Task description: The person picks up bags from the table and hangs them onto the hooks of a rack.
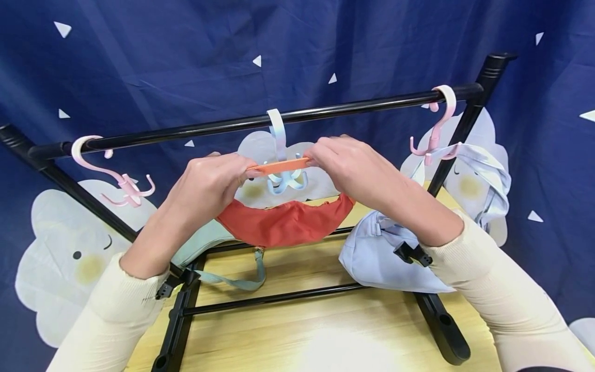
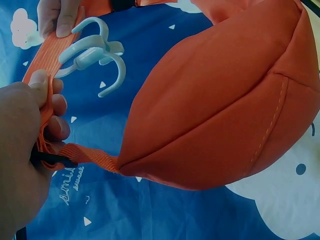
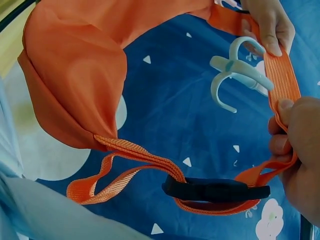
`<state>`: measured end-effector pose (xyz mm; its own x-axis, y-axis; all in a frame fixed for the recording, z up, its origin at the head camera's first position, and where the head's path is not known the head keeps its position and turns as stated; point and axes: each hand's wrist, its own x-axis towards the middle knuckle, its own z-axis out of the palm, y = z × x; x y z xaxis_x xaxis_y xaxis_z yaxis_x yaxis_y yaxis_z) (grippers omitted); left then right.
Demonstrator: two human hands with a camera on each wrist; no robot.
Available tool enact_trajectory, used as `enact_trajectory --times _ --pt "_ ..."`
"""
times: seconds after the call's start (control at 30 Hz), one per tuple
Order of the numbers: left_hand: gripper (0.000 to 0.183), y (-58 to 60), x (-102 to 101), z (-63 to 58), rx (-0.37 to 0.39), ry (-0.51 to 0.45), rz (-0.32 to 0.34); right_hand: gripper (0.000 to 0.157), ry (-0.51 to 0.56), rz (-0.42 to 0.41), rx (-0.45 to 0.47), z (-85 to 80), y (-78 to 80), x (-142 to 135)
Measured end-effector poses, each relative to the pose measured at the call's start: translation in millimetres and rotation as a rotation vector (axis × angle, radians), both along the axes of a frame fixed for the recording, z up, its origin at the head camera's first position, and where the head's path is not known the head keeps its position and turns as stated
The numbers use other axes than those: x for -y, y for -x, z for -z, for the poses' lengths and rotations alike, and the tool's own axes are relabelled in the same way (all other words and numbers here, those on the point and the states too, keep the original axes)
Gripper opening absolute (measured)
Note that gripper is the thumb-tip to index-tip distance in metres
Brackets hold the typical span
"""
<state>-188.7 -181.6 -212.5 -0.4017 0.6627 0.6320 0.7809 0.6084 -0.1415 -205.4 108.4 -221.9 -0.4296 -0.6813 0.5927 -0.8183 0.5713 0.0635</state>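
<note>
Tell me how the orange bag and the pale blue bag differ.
Colour: the orange bag is a warm red-orange, the pale blue bag a cool pastel.
Support: the left hand and right hand hold the orange bag by its strap; the pale blue bag's strap lies over the pink hook on the right.
Strap: the orange bag's is narrow webbing, the pale blue bag's broader cloth.
Both are soft bags.

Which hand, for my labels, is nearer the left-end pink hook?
Left: the left hand is right of that pink hook; the right hand farther right, past the middle hook.
</note>
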Motion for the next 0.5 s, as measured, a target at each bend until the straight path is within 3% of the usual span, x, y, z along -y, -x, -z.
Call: enact_trajectory --times 0.4,0.5 --pt "0.008 5.3 2.7 5.1 0.066 -0.007 0.024 0.02 -0.011 -0.019 0.059 1.6 4.5 -0.2" --pt "0.016 7.2 3.6 8.3 0.076 -0.009 0.036 0.017 -0.024 -0.014 0.079 2.9 5.6 0.3"
